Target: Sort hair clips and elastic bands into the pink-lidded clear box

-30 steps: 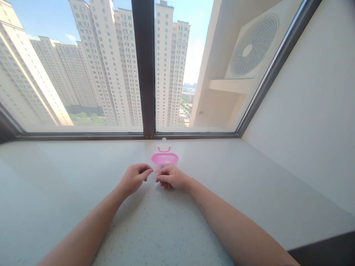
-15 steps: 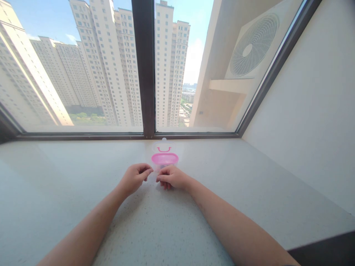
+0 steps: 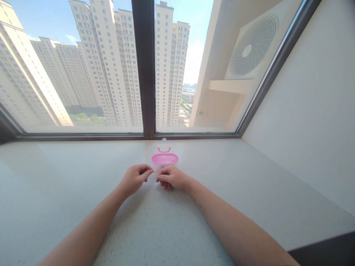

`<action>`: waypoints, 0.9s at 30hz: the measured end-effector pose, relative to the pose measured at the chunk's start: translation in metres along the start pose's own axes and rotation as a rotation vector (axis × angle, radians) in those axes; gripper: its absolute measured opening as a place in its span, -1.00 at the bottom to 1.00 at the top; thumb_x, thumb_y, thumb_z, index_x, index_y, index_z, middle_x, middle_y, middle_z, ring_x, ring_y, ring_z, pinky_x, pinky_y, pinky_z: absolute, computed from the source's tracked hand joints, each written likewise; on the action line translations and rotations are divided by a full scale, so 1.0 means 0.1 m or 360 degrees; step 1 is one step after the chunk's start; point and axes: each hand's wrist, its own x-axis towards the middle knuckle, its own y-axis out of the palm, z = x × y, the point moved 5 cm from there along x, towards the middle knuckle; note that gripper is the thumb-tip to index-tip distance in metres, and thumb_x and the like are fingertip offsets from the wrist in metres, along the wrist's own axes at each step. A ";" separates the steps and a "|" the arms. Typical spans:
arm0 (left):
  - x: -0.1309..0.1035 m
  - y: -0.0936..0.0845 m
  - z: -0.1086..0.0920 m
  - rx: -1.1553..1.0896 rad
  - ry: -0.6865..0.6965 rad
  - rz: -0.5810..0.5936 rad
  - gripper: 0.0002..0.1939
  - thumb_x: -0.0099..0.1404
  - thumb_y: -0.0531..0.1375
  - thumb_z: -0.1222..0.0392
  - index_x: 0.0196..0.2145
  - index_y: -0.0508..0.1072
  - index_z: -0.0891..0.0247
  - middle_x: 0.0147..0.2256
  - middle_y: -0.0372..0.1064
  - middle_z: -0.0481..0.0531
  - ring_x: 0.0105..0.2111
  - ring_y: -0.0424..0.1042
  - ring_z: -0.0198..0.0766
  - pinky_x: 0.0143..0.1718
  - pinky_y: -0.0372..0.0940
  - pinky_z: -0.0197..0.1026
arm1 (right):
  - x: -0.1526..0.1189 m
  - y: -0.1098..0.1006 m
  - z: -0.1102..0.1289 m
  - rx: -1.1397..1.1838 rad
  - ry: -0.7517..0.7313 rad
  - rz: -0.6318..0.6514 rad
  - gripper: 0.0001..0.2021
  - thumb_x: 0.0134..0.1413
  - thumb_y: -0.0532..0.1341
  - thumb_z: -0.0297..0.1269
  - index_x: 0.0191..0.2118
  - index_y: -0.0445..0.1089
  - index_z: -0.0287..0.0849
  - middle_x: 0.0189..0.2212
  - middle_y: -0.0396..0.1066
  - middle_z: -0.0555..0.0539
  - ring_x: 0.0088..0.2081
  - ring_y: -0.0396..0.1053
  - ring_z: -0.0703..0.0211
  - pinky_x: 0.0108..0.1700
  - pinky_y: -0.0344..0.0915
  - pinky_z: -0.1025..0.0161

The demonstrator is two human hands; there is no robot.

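Observation:
A small oval plastic box (image 3: 164, 159) with a pink rim stands on the pale speckled sill, just beyond my hands. Its clear lid (image 3: 164, 146), marked with a pink curved handle, is raised behind it toward the window. My left hand (image 3: 136, 177) is at the box's near left, thumb and forefinger pinched together. Close by on the right, in front of the box, my right hand (image 3: 172, 176) has its fingers curled and thumb pressed in. Anything between either hand's fingertips is too small to make out. A narrow gap separates the two hands.
The dark window frame (image 3: 149, 92) runs along the back of the sill (image 3: 83, 177). A white wall (image 3: 313, 111) closes the right side. Outside the glass are tall buildings and an air conditioner unit (image 3: 246, 51). A dark edge shows at the lower right.

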 end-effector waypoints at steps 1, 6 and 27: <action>0.00 0.00 0.00 0.0012 0.0002 0.0009 -0.69 0.19 0.10 0.00 -0.46 0.46 0.29 -0.66 0.23 -0.13 -0.68 0.16 -0.39 -0.60 0.07 -0.33 | 0.00 0.00 0.00 0.0014 -0.0007 -0.0001 -0.85 0.04 0.15 -0.32 -0.41 0.38 -0.30 -0.61 0.31 0.01 -0.66 0.27 0.37 -0.64 0.17 0.44; 0.00 0.01 0.01 0.0063 0.0022 0.0047 -0.69 0.20 0.09 0.01 -0.46 0.46 0.31 -0.65 0.23 -0.12 -0.66 0.17 -0.39 -0.61 0.07 -0.35 | 0.03 0.00 -0.04 0.0088 -0.0025 -0.0005 -0.84 0.06 0.15 -0.29 -0.41 0.36 -0.30 -0.63 0.32 0.02 -0.67 0.27 0.37 -0.67 0.15 0.44; -0.02 0.02 0.00 0.0021 0.0002 0.0088 -0.69 0.19 0.11 0.03 -0.50 0.44 0.34 -0.64 0.22 -0.11 -0.66 0.17 -0.40 -0.61 0.07 -0.35 | 0.01 0.00 -0.04 0.0071 -0.0009 0.0034 -0.87 0.00 0.17 -0.33 -0.44 0.37 -0.30 -0.65 0.30 0.03 -0.68 0.26 0.38 -0.66 0.17 0.45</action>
